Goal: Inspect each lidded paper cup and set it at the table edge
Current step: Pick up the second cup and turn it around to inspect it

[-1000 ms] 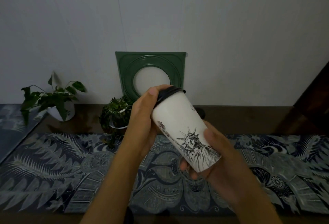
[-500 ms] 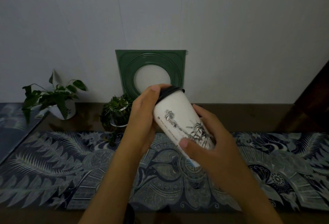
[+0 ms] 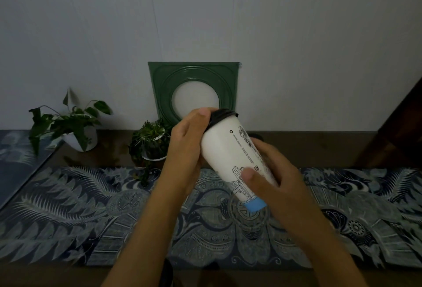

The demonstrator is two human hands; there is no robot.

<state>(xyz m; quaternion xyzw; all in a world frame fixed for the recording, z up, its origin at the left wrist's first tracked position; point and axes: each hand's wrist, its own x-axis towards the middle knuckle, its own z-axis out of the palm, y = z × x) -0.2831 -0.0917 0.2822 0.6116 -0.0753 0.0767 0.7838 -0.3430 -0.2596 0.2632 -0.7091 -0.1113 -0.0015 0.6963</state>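
Held the paper cup [image 3: 230,154] tilted in the air above the patterned cloth [image 3: 68,213] on the table [image 3: 319,147], left hand [image 3: 186,149] wrapped round the upper part by the black lid [image 3: 222,116], right hand [image 3: 277,177] gripping the lower part, thumb across the print

The white paper cup with black line drawings [image 3: 230,156] hides its far side; the print is too small to read. The right hand [image 3: 274,179] covers its lower right wall, the left hand [image 3: 186,147] part of the black plastic lid [image 3: 222,115]. Both forearms are cut off at the near edge.
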